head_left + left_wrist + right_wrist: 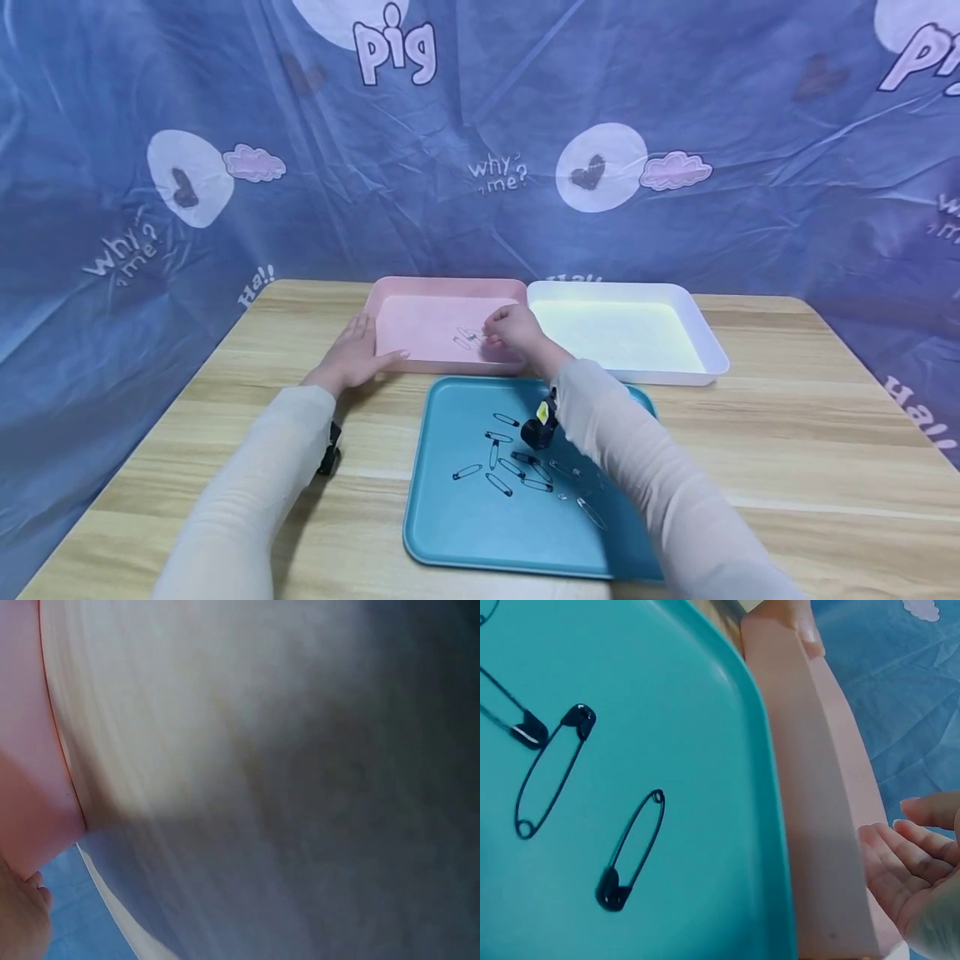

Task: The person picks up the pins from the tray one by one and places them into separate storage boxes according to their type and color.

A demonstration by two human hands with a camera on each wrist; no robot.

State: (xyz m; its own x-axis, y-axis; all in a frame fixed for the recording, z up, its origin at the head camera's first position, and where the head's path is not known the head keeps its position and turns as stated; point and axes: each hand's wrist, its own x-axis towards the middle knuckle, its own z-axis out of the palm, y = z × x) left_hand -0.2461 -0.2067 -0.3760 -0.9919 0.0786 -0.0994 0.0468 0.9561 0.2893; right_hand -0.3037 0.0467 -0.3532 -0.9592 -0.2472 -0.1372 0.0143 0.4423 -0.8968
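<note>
My left hand (351, 357) rests at the front left corner of the pink tray (442, 367), fingers straight along the side and thumb over the front rim. Inside the pink tray near its front right lie several safety pins (462, 342). Right beside them, over the tray, is my right hand (517, 331); in the right wrist view its fingers (911, 859) are loosely bent, the thumb stands apart, and no pin shows between them. More black-headed safety pins (498, 484) lie scattered on the teal tray (465, 533), under and left of my right forearm.
A white tray (705, 350) stands against the pink tray's right side. All three trays are on a wooden table (810, 433). Behind it hangs a blue printed cloth (480, 225). A few pale small pieces (562, 497) lie on the teal tray near my right sleeve.
</note>
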